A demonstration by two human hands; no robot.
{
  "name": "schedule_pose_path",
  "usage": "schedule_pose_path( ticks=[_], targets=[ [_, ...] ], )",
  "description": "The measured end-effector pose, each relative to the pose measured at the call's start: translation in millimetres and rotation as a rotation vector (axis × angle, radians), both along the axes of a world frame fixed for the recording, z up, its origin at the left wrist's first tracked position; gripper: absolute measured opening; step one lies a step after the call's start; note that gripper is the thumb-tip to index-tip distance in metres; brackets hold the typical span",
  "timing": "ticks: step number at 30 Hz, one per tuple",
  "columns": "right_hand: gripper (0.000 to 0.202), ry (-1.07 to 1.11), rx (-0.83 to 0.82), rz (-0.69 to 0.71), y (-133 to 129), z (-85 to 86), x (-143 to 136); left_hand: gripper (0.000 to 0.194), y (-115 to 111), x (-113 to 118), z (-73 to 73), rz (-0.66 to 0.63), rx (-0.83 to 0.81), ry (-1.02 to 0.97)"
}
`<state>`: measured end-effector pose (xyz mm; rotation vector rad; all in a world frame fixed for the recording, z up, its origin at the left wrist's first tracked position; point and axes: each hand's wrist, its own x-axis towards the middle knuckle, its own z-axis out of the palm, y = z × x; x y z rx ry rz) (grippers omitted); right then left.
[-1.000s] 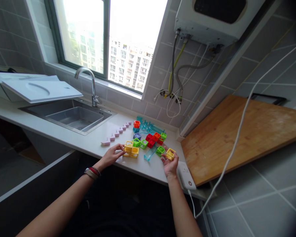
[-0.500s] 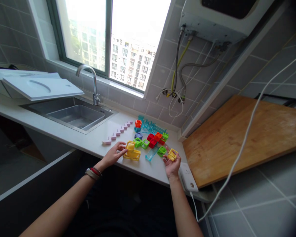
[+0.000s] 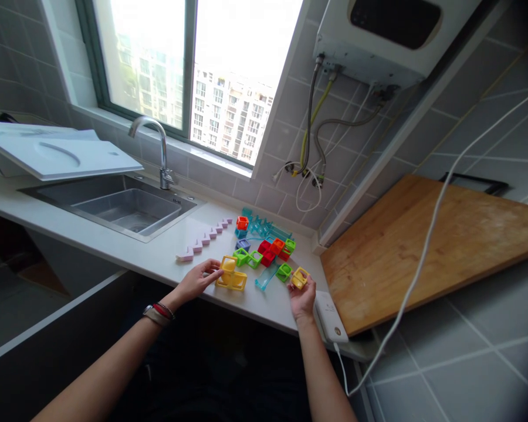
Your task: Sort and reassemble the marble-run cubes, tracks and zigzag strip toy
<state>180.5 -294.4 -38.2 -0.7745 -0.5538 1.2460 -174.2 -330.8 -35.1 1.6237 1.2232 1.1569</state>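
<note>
On the white counter stands a stack of yellow blocks (image 3: 232, 280), one cube on top of a wider base. My left hand (image 3: 198, 279) touches its left side, with the fingers closed against the upper cube. My right hand (image 3: 303, 297) holds a single yellow cube (image 3: 299, 278) raised near the counter's right part. A green cube (image 3: 284, 272) lies just left of it. Between the hands are a clear blue piece (image 3: 266, 276), joined green cubes (image 3: 248, 258) and a cluster of red cubes (image 3: 267, 252).
Behind are a red cube on a blue one (image 3: 242, 224), clear blue pieces (image 3: 268, 227) and a zigzag lilac strip (image 3: 205, 239). A sink (image 3: 132, 208) lies left. At right are a white power bank (image 3: 332, 316), its cable and a wooden board (image 3: 426, 252).
The view has shifted slightly. The yellow cube in my right hand has turned a little and my right fingers have drawn in around it. My left hand stays at the yellow stack.
</note>
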Motion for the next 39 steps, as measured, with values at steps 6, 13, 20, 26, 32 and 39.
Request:
schedule_pose_path(
  ticks=[6, 13, 20, 26, 32, 39],
  targets=[
    [0.043, -0.074, 0.038, 0.084, 0.5, -7.5, 0.2, 0.043, -1.3, 1.5, 2.6, 0.006, -0.007, -0.011],
    [0.056, -0.236, 0.076, 0.031, -2.9, -3.3, -4.5, 0.042, 0.0, 1.0, 1.3, 0.002, 0.001, -0.016],
    [0.058, -0.573, 0.254, 0.044, -22.4, 3.7, -35.8, 0.043, -2.1, 1.6, 3.3, 0.018, 0.001, -0.008],
    [0.051, -0.828, 0.338, 0.319, -15.8, 29.1, -86.8, 0.045, -4.0, 2.2, 7.0, 0.008, 0.002, -0.005],
    [0.038, -0.984, 0.385, 0.313, -5.0, 43.0, -111.1, 0.045, -6.8, 2.2, 8.5, -0.003, 0.01, -0.036],
    [0.036, -0.993, 0.369, 0.338, -6.0, 29.7, -116.3, 0.041, -8.1, 2.0, 7.8, 0.001, 0.037, -0.05]
  ],
)
